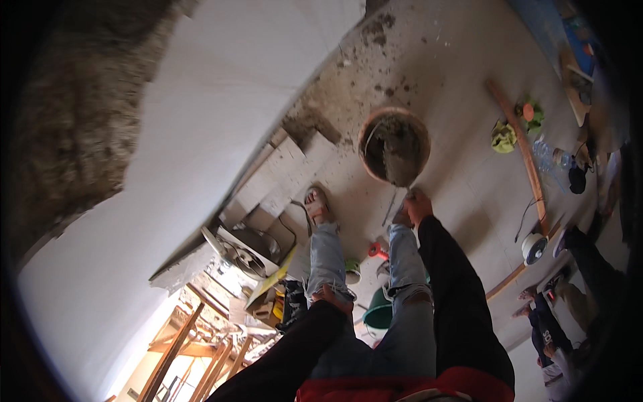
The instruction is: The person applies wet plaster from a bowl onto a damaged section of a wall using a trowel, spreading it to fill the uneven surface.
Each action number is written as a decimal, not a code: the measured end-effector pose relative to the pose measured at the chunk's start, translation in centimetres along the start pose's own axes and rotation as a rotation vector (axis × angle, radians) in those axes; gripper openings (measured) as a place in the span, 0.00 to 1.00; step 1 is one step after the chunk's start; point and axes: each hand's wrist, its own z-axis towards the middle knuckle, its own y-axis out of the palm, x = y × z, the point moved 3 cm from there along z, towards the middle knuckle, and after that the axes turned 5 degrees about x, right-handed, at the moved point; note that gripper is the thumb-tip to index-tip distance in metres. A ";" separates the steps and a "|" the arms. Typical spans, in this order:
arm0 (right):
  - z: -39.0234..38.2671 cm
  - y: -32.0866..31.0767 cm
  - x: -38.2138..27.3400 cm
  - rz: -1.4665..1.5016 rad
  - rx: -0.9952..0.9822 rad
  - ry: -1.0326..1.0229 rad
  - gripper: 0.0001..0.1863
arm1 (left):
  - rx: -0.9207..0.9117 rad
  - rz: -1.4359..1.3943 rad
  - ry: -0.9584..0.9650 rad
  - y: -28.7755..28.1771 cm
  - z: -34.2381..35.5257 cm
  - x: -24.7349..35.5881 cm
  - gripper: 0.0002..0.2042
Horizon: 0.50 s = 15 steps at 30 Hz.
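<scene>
Right hand: grip holding trowel over bucket
Left hand: resting on left leg, can't tell grip
Bucket: standing off floor's wall-side edge
Mortar: looking mixed, some loading trowel, rest remaining in bucket

The person wears a top with long, dark sleeves, close to black, and bright red cloth across the waist. The red also shows beside the upper part of the right sleeve. The hands are bare. Below are faded light-blue jeans, torn at both knees with ragged, pale threads along the rips. An open-toed, brownish sandal covers part of the left foot.
</scene>
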 end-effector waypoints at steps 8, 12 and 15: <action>-21.9 -7.5 -13.0 0.693 -0.283 0.046 0.04 | 0.325 -0.255 0.560 -5.8 2.8 -8.3 0.34; -36.0 -14.0 -26.4 1.164 -0.297 -0.200 0.06 | 0.387 -0.112 0.775 -11.7 9.8 -15.3 0.22; -45.6 -16.5 -37.3 1.395 -0.092 -0.415 0.09 | 0.403 0.041 0.839 -14.7 10.1 -20.7 0.18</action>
